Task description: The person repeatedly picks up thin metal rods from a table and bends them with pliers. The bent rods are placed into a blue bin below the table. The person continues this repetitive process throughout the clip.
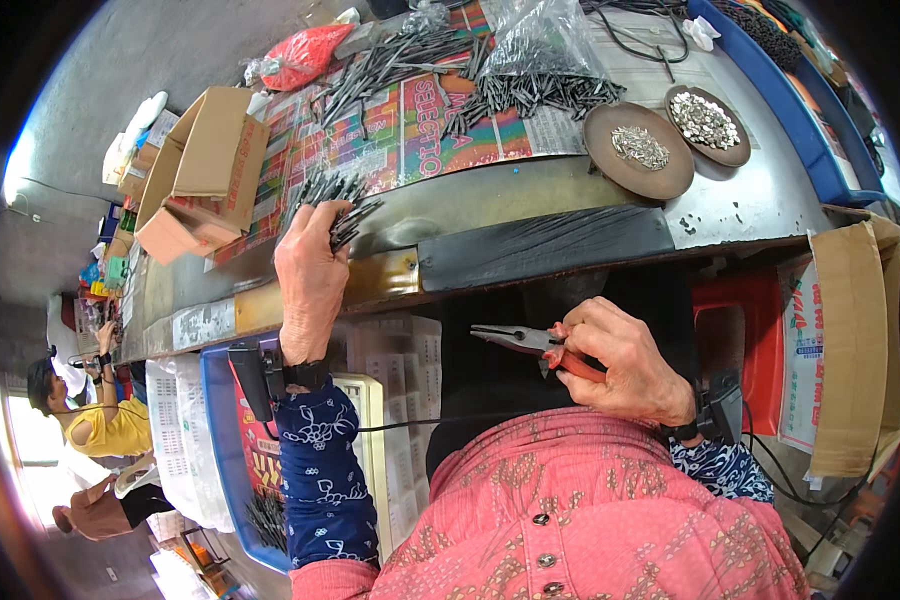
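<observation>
My left hand (310, 268) is closed around a bundle of thin black strips (347, 222), just above the bench edge. Several strip ends stick out past the fingers. Over my lap, my right hand (625, 368) grips a pair of pliers (515, 338) by its red handles. The pliers' metal jaws point left, and nothing can be made out between them. Loose black strips (540, 95) lie heaped on printed cardboard at the back of the bench. To their right, a brown dish (660, 183) holds small silvery metal pieces, and a second brown dish (734, 156) holds more.
An open cardboard box (220, 150) stands on the bench at left, near a red plastic bag (305, 55). A blue tray (790, 110) borders the right side. Below the bench are a blue bin (220, 430) and another carton (850, 350). Other people (110, 420) are at far left.
</observation>
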Action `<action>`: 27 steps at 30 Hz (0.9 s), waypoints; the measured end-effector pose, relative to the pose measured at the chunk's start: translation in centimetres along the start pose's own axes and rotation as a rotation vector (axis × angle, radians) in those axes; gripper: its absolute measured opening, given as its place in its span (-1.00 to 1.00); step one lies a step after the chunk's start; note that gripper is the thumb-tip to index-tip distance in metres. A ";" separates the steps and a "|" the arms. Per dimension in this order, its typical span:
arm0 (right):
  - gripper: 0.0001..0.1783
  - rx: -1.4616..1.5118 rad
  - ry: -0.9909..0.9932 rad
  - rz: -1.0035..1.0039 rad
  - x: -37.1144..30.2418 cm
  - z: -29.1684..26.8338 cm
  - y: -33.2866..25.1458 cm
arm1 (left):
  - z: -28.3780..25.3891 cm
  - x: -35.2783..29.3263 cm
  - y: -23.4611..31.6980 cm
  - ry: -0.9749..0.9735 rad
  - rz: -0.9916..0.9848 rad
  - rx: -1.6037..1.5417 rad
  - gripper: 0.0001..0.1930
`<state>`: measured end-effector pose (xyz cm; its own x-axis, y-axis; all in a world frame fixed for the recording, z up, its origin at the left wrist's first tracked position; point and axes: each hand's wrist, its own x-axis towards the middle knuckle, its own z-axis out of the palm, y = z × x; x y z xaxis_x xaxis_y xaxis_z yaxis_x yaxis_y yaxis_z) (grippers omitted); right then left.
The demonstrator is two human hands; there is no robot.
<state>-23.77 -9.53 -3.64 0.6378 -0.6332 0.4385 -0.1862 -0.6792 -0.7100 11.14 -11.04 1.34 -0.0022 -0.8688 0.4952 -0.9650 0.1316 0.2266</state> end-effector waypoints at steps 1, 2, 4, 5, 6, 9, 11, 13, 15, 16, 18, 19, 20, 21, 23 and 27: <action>-0.79 0.003 -0.009 0.014 0.0 0.0 0.1 | 0.3 0.1 -0.3 -0.018 0.006 0.044 -0.58; -0.77 0.006 -0.018 0.027 0.0 0.0 0.2 | 0.5 0.2 -0.5 -0.034 0.012 0.089 -0.56; -0.75 0.011 -0.032 0.041 0.1 0.1 0.3 | 0.9 0.3 -0.9 -0.082 0.019 0.177 -0.55; -0.75 0.013 -0.035 0.040 0.1 0.2 0.3 | 1.1 0.4 -1.0 -0.085 0.017 0.194 -0.56; -0.75 0.016 -0.035 0.036 0.2 0.2 0.4 | 1.3 0.5 -1.1 -0.079 0.027 0.208 -0.57; -0.81 0.024 -0.004 0.010 0.4 0.3 0.3 | 1.6 0.6 -0.7 -0.036 0.055 0.194 -0.62; -0.81 0.018 0.026 -0.008 0.4 0.3 0.2 | 1.3 0.6 -0.1 0.023 0.073 0.144 -0.65; -0.82 0.013 0.051 -0.015 0.4 0.2 -0.1 | 0.8 0.5 1.0 0.081 0.072 0.080 -0.66; -0.82 0.010 0.084 -0.029 0.4 0.0 -0.3 | -0.2 -0.1 2.7 0.159 0.062 -0.095 -0.73; -0.80 -0.006 0.112 -0.044 0.4 -0.1 -0.5 | -0.7 -0.8 3.7 0.148 -0.024 -0.202 -0.77; -0.79 -0.056 0.161 -0.073 0.5 -0.3 -0.9 | -1.2 -2.1 6.1 0.153 -0.130 -0.412 -0.88; -0.78 -0.082 0.176 -0.077 0.5 -0.5 -1.1 | -1.7 -2.8 7.1 0.087 -0.202 -0.477 -0.91; -0.76 -0.114 0.199 -0.100 0.6 -0.6 -1.2 | -1.9 -3.6 8.2 0.040 -0.269 -0.584 -0.92; -0.76 -0.157 0.209 -0.118 0.6 -0.8 -1.5 | -2.1 -4.4 9.2 -0.007 -0.334 -0.691 -0.93; -0.74 -0.241 0.226 -0.154 0.5 -1.2 -2.0 | -2.1 -5.8 10.8 -0.074 -0.485 -1.098 -0.89; -0.74 -0.326 0.218 -0.176 0.4 -1.5 -3.0 | -2.0 -7.8 12.3 -0.122 -0.628 -1.471 -0.82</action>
<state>-24.03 -8.26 -0.49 0.5145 -0.5369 0.6686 -0.3370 -0.8436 -0.4181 -0.19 -1.67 1.99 0.1896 -0.9813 -0.0334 0.2575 0.0169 0.9661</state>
